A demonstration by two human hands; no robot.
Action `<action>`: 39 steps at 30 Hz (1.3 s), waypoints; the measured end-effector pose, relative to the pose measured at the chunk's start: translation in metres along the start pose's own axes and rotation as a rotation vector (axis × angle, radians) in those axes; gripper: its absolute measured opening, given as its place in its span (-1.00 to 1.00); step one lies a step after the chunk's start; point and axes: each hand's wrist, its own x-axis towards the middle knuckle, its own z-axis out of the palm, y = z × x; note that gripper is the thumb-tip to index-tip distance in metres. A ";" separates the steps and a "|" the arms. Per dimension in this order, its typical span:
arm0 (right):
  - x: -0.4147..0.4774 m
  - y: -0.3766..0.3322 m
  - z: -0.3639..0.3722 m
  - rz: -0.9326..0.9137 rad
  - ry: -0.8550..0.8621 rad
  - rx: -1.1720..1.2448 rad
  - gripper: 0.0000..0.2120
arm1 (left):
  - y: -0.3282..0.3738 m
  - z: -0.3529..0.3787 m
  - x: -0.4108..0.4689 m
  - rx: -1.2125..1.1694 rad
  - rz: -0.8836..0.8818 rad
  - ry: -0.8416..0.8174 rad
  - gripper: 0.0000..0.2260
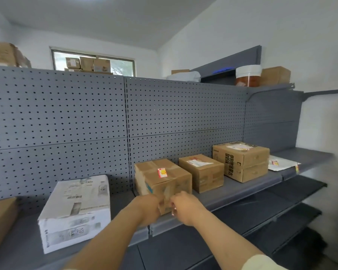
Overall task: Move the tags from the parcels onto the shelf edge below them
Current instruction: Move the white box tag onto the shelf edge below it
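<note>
A brown parcel (176, 182) stands on the grey shelf with a red and yellow tag (162, 172) stuck on its top. My left hand (147, 210) and my right hand (184, 208) meet at the parcel's lower front face, just above the shelf edge (232, 200). Both hands have their fingers curled and close together; blur hides whether anything small sits between them. A second brown parcel (205, 177) and a larger one (242, 164) stand further right. Another tag (296, 168) hangs on the shelf edge at the far right.
A white box (76, 213) lies left of my hands, with a brown box (0, 223) at the far left. A white envelope (281, 163) lies at the shelf's right end. Perforated back panels rise behind, lower shelves jut out below right, and boxes and a tub (248, 76) sit on top.
</note>
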 end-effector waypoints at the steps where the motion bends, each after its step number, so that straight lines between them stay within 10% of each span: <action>1: 0.004 0.009 0.002 0.015 -0.007 0.007 -0.75 | 0.004 0.000 0.010 0.008 0.003 -0.007 -0.67; 39: 0.098 0.085 0.109 0.035 -0.023 -0.071 -0.74 | -0.014 0.067 0.060 -0.031 -0.347 -0.129 -0.66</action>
